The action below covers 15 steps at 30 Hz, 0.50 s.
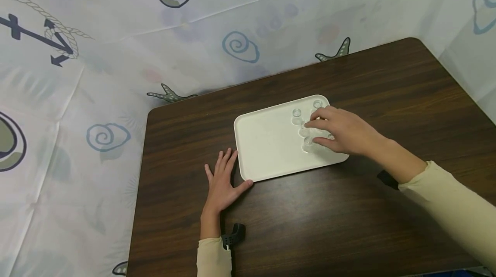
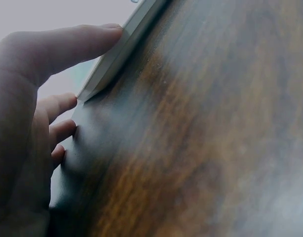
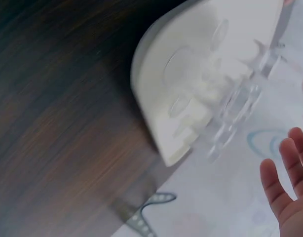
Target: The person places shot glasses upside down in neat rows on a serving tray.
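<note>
While the left hand [image 1: 221, 182] lies flat on the dark wooden bench [image 1: 387, 96], fingers straight and spread, its thumb touches the near left corner of the white tray [image 1: 267, 143] and it holds nothing. I see the right hand [image 1: 341, 130] reaching over the right part of the tray, fingers bent down among a cluster of small clear cups [image 1: 297, 113]. Its fingertips seem to be on one or two of them, but I cannot tell from the head view whether it actually pinches a cup or only touches it.

I judge these cups to be light, stiff and smooth, so they should tip or skate on the slick tray at a small nudge. A pinch at the rim or round the side wall of a single cup looks the safest hold. The tray itself looks thin, rigid and easy to slide, which is likely why the left hand braces it.

The left wrist view shows what the head view cannot: the thumb [image 2: 72, 44] pressed right against the tray's edge [image 2: 117, 54], with the other fingers on the wood beside it. The right wrist view is blurred; it shows the cups [image 3: 235, 103] crowded near the tray's rounded corner and bare fingertips [image 3: 289, 182], with a patterned sheet [image 1: 77, 96] behind.
</note>
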Tool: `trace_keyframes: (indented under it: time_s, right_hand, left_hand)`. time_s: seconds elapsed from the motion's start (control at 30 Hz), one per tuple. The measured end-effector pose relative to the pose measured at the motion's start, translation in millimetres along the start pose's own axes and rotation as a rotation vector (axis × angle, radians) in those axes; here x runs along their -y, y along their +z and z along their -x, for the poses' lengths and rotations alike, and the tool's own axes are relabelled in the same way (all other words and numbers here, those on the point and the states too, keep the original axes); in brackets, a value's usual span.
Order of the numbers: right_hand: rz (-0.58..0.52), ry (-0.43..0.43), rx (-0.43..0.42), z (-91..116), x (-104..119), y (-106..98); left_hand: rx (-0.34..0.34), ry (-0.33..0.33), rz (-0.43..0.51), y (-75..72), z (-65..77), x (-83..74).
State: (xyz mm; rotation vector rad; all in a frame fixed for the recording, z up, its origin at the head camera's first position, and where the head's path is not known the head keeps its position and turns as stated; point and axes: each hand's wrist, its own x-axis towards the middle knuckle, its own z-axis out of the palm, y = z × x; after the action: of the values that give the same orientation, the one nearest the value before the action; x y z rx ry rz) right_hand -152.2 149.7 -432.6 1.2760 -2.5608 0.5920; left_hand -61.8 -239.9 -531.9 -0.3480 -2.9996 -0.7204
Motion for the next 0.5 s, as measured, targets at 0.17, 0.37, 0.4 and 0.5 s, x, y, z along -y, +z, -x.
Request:
trace_keyframes:
  time_s: [0.17, 0.37, 0.4, 0.5]
  right_hand:
    - [-0.018, 0.093, -0.118, 17.3, -9.2, -15.1]
    - [-0.034, 0.171, -0.184, 36.4, -18.2, -24.9]
    - [-0.025, 0.173, -0.183, 39.7, -20.3, -25.4]
    - [0.018, 0.179, -0.169, 51.7, -27.7, -26.4]
  left_hand:
    - [-0.012, 0.017, -0.012, -1.7, -2.0, 1.2]
    - [-0.012, 0.028, 0.021, -2.5, 1.1, 4.0]
    - [-0.012, 0.030, 0.030, -2.7, 2.0, 4.2]
    - [-0.016, 0.037, 0.057, -4.0, 4.7, 5.4]
